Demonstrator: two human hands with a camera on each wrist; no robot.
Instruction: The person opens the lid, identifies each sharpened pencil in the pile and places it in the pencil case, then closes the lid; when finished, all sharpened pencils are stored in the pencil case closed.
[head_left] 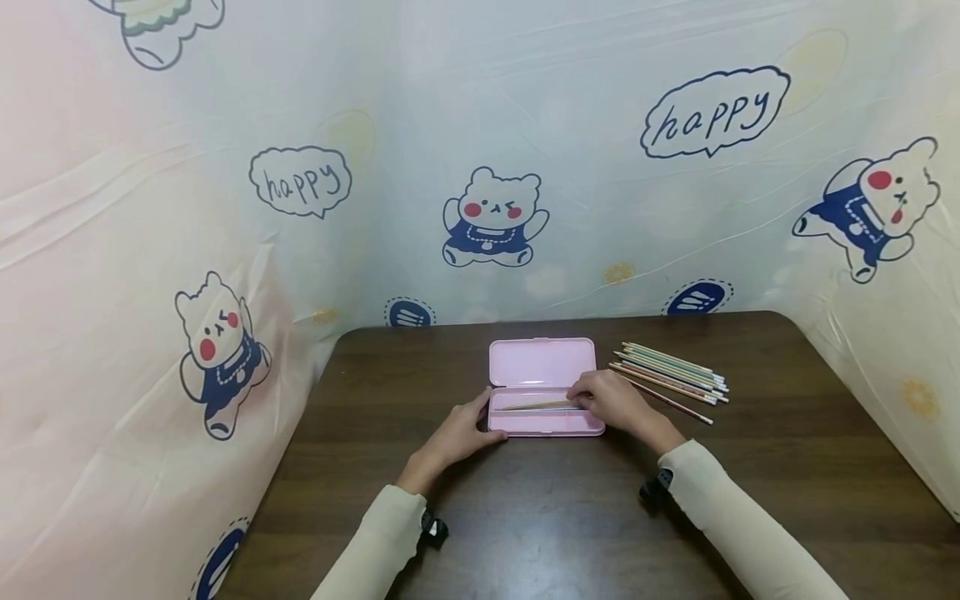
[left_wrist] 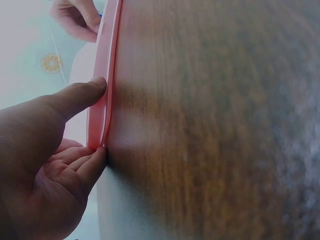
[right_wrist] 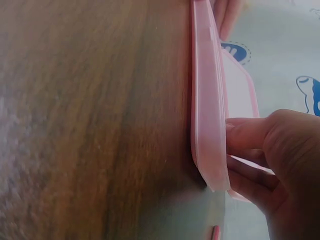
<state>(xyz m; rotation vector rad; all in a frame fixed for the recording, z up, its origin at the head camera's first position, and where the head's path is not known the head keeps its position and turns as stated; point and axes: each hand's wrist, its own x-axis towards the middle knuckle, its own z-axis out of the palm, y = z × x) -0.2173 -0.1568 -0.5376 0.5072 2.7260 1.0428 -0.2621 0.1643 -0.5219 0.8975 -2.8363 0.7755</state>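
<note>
A pink pencil case (head_left: 525,432) lies open on the table, its lid (head_left: 542,363) tipped back toward the wall. At its left end my left hand (head_left: 457,430) grips the case, the thumb on the front side and the fingers round the corner, as the left wrist view shows. Several pencils (head_left: 531,407) lie lengthwise inside. My right hand (head_left: 611,400) reaches over the right end with curled fingers and pinches the right end of a pencil in the case. In the right wrist view the case's wall (right_wrist: 209,100) hides the fingertips.
Right of the case, several pencils (head_left: 663,372) lie in a loose slanted bundle, with one dark pencil (head_left: 678,406) slightly apart on the near side. The dark wooden table (head_left: 540,508) ends at a cloth backdrop (head_left: 585,250) printed with bears.
</note>
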